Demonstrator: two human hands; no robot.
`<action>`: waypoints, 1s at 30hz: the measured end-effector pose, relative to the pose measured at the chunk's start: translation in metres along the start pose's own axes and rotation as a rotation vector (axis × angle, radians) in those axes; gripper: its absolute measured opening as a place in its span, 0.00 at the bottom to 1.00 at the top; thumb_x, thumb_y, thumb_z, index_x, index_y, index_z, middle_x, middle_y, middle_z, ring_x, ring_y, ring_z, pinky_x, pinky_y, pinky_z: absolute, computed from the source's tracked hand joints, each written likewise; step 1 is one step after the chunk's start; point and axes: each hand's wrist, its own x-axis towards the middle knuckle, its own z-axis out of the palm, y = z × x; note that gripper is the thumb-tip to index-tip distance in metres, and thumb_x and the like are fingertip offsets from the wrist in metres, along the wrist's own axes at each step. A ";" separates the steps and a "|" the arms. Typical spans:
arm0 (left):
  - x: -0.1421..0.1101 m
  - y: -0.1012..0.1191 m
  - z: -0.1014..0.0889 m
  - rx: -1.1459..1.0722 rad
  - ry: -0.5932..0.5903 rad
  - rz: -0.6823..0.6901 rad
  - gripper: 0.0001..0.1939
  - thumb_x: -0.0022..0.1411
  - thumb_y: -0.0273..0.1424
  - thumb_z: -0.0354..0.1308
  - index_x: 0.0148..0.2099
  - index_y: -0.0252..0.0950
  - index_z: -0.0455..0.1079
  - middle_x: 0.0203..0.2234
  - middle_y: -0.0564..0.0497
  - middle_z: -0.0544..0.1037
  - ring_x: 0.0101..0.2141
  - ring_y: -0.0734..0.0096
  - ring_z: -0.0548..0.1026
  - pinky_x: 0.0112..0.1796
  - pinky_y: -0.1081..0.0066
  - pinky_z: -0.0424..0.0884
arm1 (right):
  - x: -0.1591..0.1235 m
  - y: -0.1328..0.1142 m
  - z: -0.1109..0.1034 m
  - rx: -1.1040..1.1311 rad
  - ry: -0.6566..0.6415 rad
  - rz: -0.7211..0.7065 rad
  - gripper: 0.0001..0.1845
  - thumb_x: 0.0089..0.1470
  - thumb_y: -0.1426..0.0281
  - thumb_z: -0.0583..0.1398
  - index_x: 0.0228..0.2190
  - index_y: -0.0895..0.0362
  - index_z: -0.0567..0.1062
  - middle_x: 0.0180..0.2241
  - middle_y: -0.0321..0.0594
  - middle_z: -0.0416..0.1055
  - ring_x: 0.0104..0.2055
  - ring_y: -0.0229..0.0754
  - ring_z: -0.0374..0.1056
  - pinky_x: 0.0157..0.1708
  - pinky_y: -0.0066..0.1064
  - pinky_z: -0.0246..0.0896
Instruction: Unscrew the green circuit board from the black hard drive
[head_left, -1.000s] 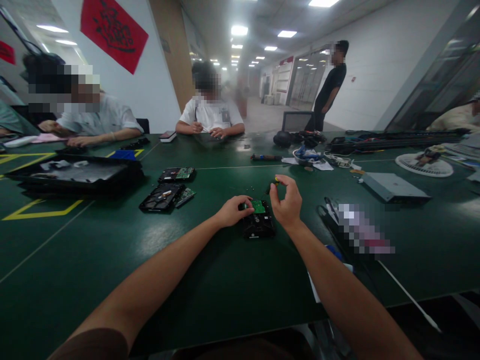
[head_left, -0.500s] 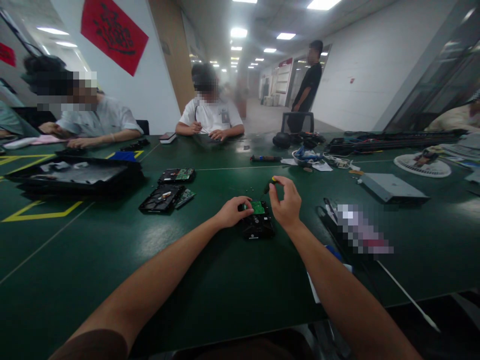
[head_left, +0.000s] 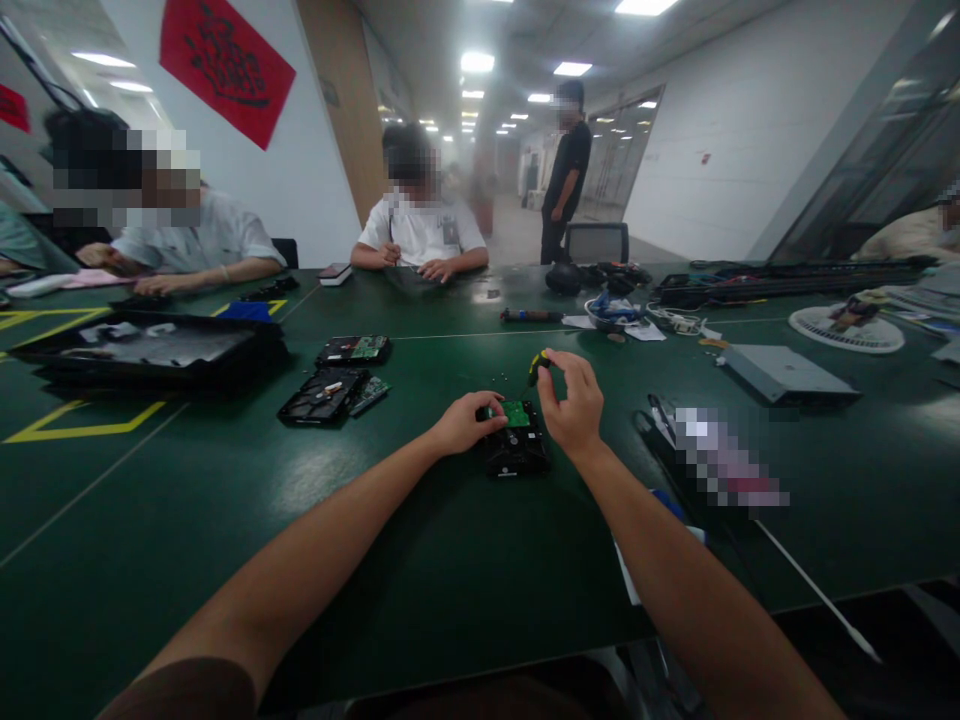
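A black hard drive [head_left: 517, 455] with a green circuit board [head_left: 519, 413] facing up lies on the green table in front of me. My left hand [head_left: 469, 422] grips the drive's left side, with its fingers at the edge of the board. In my right hand [head_left: 574, 400] is a small yellow-and-black screwdriver [head_left: 536, 370], pinched between thumb and fingers. It stands nearly upright, its tip down at the board's far right corner. Whether the tip sits in a screw is too small to tell. Several tiny screws [head_left: 501, 378] lie just beyond the drive.
Left of the drive lie another hard drive [head_left: 321, 396], a loose circuit board [head_left: 370, 396] and a further drive [head_left: 354, 349]. A black tray [head_left: 150, 350] stands farther left. To the right are a grey metal box [head_left: 787, 374] and a white fan grille [head_left: 846, 330]. Co-workers sit across the table.
The screwdriver's handle has turned in my right fingers and shows more yellow. My left hand and the drive have stayed put. A standing person in the background has moved left.
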 end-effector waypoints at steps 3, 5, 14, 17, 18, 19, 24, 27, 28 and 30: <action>0.000 0.000 0.000 0.006 0.002 0.003 0.07 0.64 0.37 0.62 0.42 0.41 0.75 0.56 0.48 0.76 0.56 0.56 0.73 0.59 0.54 0.64 | 0.000 0.000 0.000 -0.008 0.020 0.005 0.14 0.62 0.68 0.59 0.50 0.52 0.72 0.47 0.46 0.74 0.52 0.49 0.70 0.54 0.49 0.68; 0.000 -0.001 0.000 0.004 0.005 0.013 0.07 0.64 0.37 0.62 0.42 0.40 0.75 0.55 0.47 0.76 0.55 0.56 0.73 0.58 0.54 0.64 | -0.001 0.000 0.001 -0.007 0.042 0.010 0.13 0.62 0.68 0.59 0.49 0.52 0.71 0.47 0.46 0.74 0.51 0.49 0.71 0.53 0.49 0.68; 0.000 -0.001 0.000 -0.001 -0.001 0.017 0.07 0.64 0.36 0.62 0.42 0.40 0.75 0.55 0.47 0.76 0.54 0.57 0.73 0.59 0.55 0.64 | -0.001 0.000 0.000 -0.007 0.005 -0.015 0.15 0.63 0.70 0.58 0.51 0.52 0.71 0.48 0.45 0.75 0.52 0.49 0.70 0.54 0.48 0.68; 0.000 -0.001 0.000 -0.004 -0.008 0.005 0.07 0.63 0.37 0.62 0.42 0.40 0.75 0.56 0.47 0.76 0.55 0.57 0.73 0.59 0.55 0.64 | -0.001 0.000 0.001 0.000 0.020 0.014 0.14 0.62 0.68 0.59 0.49 0.52 0.71 0.47 0.46 0.74 0.50 0.50 0.71 0.52 0.49 0.69; 0.001 -0.001 0.000 -0.004 -0.010 -0.002 0.07 0.63 0.37 0.62 0.42 0.40 0.75 0.56 0.47 0.75 0.55 0.57 0.73 0.59 0.54 0.64 | -0.002 0.000 0.001 0.005 0.030 0.029 0.14 0.61 0.67 0.60 0.49 0.52 0.70 0.46 0.46 0.74 0.49 0.50 0.71 0.51 0.48 0.70; 0.001 -0.001 0.000 -0.004 -0.012 -0.007 0.07 0.63 0.37 0.62 0.42 0.40 0.75 0.56 0.47 0.75 0.55 0.56 0.73 0.59 0.54 0.64 | -0.003 0.000 0.003 0.013 0.036 0.047 0.15 0.61 0.67 0.60 0.49 0.53 0.70 0.46 0.46 0.73 0.48 0.49 0.71 0.50 0.48 0.71; 0.000 -0.001 0.000 -0.008 -0.011 -0.012 0.08 0.63 0.37 0.62 0.42 0.41 0.75 0.56 0.47 0.75 0.56 0.56 0.72 0.59 0.53 0.64 | -0.008 0.003 0.008 0.094 -0.001 0.153 0.23 0.59 0.65 0.62 0.55 0.53 0.66 0.47 0.47 0.73 0.42 0.46 0.74 0.42 0.43 0.75; 0.000 -0.001 -0.001 -0.010 -0.014 -0.012 0.08 0.63 0.37 0.62 0.42 0.41 0.75 0.56 0.47 0.75 0.56 0.56 0.72 0.59 0.53 0.64 | -0.009 0.003 0.009 0.105 -0.017 0.167 0.30 0.59 0.64 0.62 0.60 0.52 0.62 0.49 0.47 0.73 0.41 0.46 0.74 0.41 0.42 0.76; 0.000 -0.002 -0.001 -0.010 -0.013 -0.010 0.08 0.63 0.37 0.62 0.42 0.41 0.75 0.56 0.47 0.75 0.56 0.56 0.72 0.58 0.53 0.65 | -0.008 0.003 0.009 0.094 -0.020 0.162 0.31 0.59 0.64 0.62 0.61 0.52 0.61 0.49 0.48 0.73 0.40 0.46 0.74 0.41 0.43 0.76; 0.000 -0.002 -0.001 -0.010 -0.009 -0.004 0.08 0.63 0.37 0.62 0.43 0.41 0.75 0.56 0.47 0.75 0.55 0.56 0.72 0.58 0.53 0.65 | -0.008 0.002 0.008 0.059 -0.026 0.145 0.30 0.59 0.64 0.62 0.61 0.52 0.62 0.48 0.48 0.73 0.38 0.45 0.74 0.41 0.44 0.76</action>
